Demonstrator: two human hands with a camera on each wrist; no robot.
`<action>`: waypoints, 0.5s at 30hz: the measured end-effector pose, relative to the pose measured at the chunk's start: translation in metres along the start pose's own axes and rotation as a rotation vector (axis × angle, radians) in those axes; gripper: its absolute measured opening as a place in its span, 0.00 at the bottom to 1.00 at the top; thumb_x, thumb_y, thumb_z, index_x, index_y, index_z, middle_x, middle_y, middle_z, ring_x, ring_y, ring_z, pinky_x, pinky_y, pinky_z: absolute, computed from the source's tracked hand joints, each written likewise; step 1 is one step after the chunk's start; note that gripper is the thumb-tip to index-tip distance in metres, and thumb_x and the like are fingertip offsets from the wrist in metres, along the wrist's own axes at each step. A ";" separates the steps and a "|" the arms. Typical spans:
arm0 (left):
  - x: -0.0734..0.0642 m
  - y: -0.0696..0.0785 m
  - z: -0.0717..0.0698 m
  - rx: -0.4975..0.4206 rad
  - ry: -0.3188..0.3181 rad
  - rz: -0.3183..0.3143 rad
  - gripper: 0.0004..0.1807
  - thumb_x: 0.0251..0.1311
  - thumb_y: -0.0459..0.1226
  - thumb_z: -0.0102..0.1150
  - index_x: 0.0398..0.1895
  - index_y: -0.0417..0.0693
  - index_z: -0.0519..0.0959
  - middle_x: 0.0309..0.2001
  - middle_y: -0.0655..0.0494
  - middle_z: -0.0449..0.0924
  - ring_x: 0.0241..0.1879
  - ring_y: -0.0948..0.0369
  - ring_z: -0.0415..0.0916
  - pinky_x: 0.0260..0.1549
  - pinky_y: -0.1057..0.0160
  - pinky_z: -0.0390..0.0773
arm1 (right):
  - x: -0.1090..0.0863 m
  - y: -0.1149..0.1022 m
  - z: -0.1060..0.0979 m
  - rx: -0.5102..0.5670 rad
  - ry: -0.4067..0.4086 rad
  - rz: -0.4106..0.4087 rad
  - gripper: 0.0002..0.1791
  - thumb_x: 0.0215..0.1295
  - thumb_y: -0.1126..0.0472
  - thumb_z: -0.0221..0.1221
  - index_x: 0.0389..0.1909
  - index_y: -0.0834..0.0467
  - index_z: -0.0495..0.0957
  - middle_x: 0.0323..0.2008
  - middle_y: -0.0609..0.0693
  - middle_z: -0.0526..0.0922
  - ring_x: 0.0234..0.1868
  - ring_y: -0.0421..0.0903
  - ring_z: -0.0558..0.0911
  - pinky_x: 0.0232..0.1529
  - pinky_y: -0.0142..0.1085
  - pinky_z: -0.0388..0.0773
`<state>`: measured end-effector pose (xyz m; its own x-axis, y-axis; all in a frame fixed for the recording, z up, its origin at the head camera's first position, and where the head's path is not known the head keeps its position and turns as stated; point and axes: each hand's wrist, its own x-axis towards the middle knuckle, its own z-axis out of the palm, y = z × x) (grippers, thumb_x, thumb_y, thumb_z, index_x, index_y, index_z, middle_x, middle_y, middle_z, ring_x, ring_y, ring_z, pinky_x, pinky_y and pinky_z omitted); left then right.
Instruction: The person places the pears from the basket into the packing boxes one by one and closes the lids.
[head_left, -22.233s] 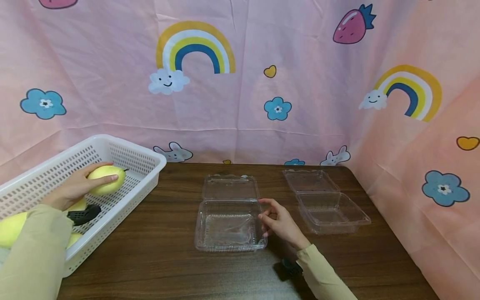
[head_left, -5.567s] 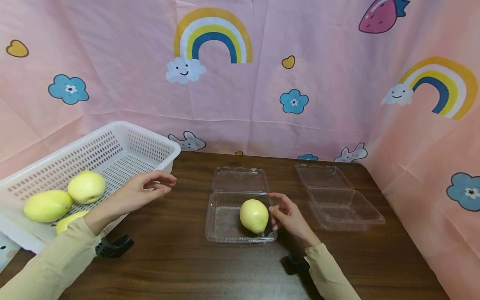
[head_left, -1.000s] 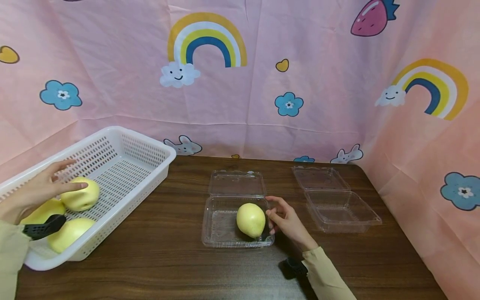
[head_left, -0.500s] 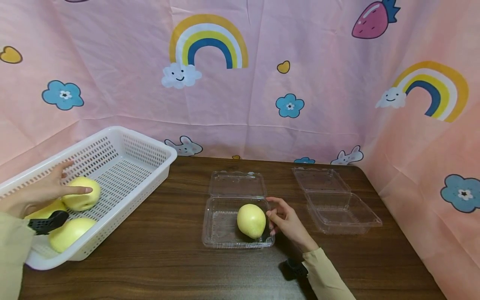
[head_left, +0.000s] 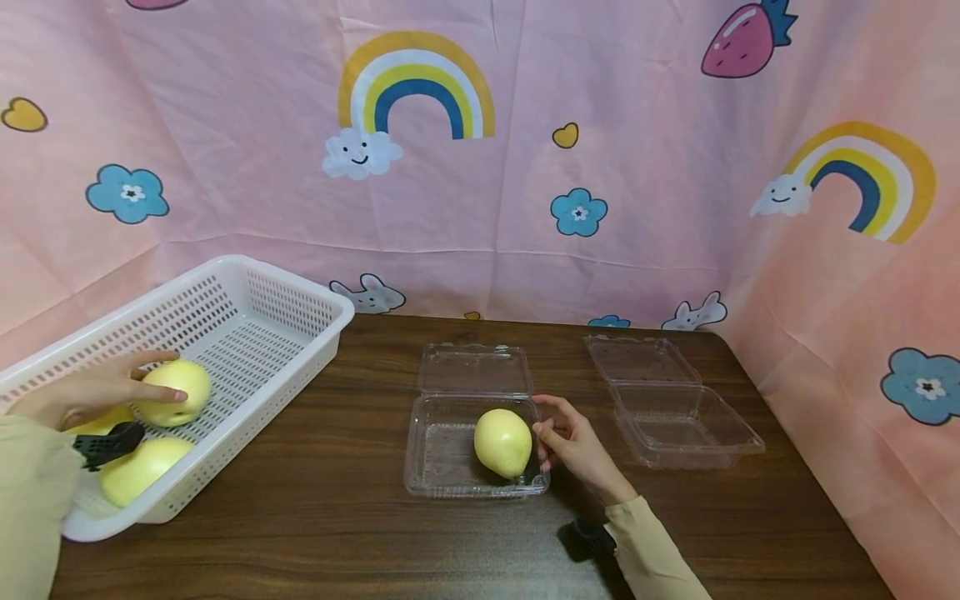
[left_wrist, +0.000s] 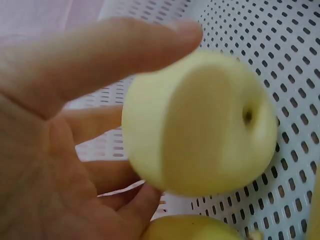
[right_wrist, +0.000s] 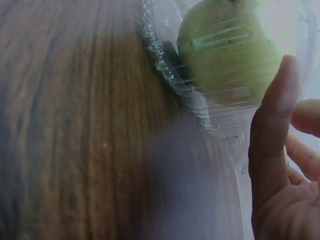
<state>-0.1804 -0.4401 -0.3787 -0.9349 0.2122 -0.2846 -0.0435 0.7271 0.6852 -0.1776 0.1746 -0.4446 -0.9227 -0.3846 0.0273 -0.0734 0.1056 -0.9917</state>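
Inside the white plastic basket [head_left: 262, 392], my left hand [head_left: 97, 387] grips a yellow-green pear [head_left: 183, 392]. In the left wrist view, the thumb lies along the upper side of this pear [left_wrist: 210, 125], and curled fingers reach round its other side. Two more pears sit close by; one [head_left: 146, 471] shows below the wrist, the other is mostly hidden under the hand. My right hand [head_left: 573, 442] holds the right rim of a clear plastic clamshell container [head_left: 442, 454], its lid folded back. One pear [head_left: 502, 443] stands in that container, towards its right side.
A second clear clamshell container [head_left: 682, 425] stands with its lid back, right of the right hand. Both containers are on the dark wooden table [head_left: 337, 517]. A pink patterned cloth [head_left: 465, 208] hangs behind and along the right side.
Since about a second ago, my left hand has come down round the pear, and the two have shifted slightly right. Earlier a pear was placed in the nearer container. The right hand stays put.
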 end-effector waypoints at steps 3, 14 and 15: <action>0.002 0.001 0.002 -0.033 -0.035 0.007 0.45 0.66 0.40 0.57 0.67 0.19 0.40 0.59 0.14 0.47 0.55 0.24 0.50 0.45 0.23 0.58 | 0.000 0.000 0.000 -0.001 -0.002 -0.005 0.24 0.71 0.70 0.51 0.66 0.64 0.61 0.29 0.58 0.74 0.22 0.43 0.76 0.22 0.36 0.80; 0.006 -0.006 0.002 -0.077 -0.067 0.056 0.40 0.66 0.37 0.55 0.70 0.28 0.45 0.60 0.15 0.48 0.56 0.32 0.59 0.47 0.30 0.66 | -0.001 -0.001 0.002 0.010 0.006 -0.007 0.24 0.71 0.70 0.52 0.66 0.65 0.61 0.29 0.58 0.74 0.23 0.43 0.75 0.21 0.35 0.79; 0.006 -0.007 0.002 -0.099 -0.076 0.060 0.37 0.66 0.37 0.55 0.72 0.37 0.49 0.61 0.16 0.48 0.55 0.38 0.64 0.47 0.35 0.70 | -0.001 -0.001 0.002 0.011 0.006 -0.008 0.24 0.71 0.70 0.52 0.66 0.65 0.61 0.29 0.58 0.74 0.23 0.43 0.75 0.21 0.35 0.79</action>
<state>-0.1853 -0.4427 -0.3868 -0.9078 0.3047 -0.2883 -0.0266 0.6441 0.7645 -0.1762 0.1731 -0.4443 -0.9245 -0.3794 0.0356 -0.0763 0.0926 -0.9928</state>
